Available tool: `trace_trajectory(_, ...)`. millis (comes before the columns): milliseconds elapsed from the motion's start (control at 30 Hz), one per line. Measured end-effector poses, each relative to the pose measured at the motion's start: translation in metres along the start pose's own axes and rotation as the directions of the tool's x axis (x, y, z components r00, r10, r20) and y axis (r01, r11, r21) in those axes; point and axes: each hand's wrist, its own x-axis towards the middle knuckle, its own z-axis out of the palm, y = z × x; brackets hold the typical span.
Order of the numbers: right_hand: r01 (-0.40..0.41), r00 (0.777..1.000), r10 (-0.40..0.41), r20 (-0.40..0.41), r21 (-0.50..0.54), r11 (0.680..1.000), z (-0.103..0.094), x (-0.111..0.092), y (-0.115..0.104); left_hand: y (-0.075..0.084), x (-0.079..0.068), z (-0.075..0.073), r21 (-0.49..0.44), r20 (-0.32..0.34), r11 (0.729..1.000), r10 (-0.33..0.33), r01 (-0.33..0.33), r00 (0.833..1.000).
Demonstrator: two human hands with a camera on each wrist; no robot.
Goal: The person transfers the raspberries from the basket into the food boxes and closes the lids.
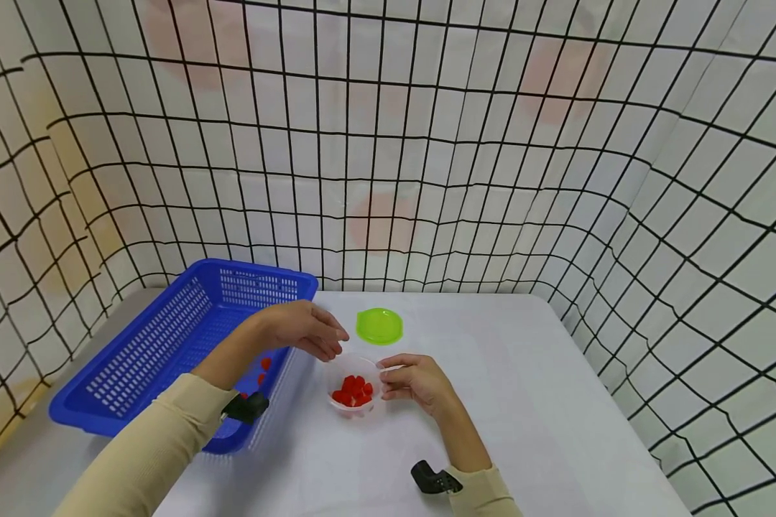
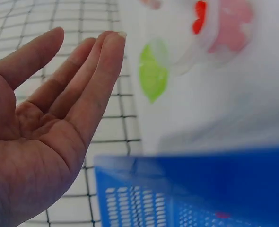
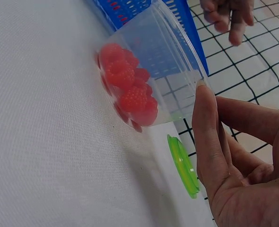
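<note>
A clear plastic bowl (image 1: 354,388) holds several red raspberries (image 3: 125,80) and stands on the white table. My right hand (image 1: 417,384) holds its rim from the right, thumb tip on the edge in the right wrist view. To the upper left of the bowl, my left hand (image 1: 304,330) hovers with loosely bent fingers. Its palm (image 2: 35,146) bears nothing in the left wrist view. Behind the bowl a green lid (image 1: 379,327) lies flat on the table. At left stands a blue basket (image 1: 129,359) with a few raspberries (image 1: 266,364) near its right wall.
White tablecloth (image 1: 491,373) extends to the right of the bowl. A black grid net (image 1: 388,143) in front of pale sheeting encloses the back and both sides. The basket's raised right wall runs beneath the left forearm.
</note>
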Motion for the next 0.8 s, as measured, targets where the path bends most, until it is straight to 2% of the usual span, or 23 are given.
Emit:
trace_trajectory(200, 0.004, 1.000, -0.004, 0.004, 0.004, 1.000, 0.000, 0.000, 0.000, 0.001, -0.019, -0.029, -0.040, -0.090, 0.998, 0.047, -0.051, 0.995)
trace_trajectory(433, -0.002, 1.000, 0.002, -0.007, -0.007, 1.000, 0.001, -0.001, -0.001, -0.014, -0.040, -0.059, -0.073, -0.185, 0.992, 0.084, -0.099, 0.979)
trace_trajectory(633, -0.002, 1.000, 0.002, -0.008, -0.008, 1.000, 0.001, -0.002, -0.001, -0.035, -0.049, -0.074, -0.059, -0.216, 0.996, 0.058, -0.072, 0.975)
trace_trajectory(800, -0.002, 1.000, 0.001, -0.009, -0.009, 1.000, 0.001, -0.002, -0.001, -0.055, -0.049, -0.082, -0.052, -0.251, 0.998, 0.028, -0.043, 0.968)
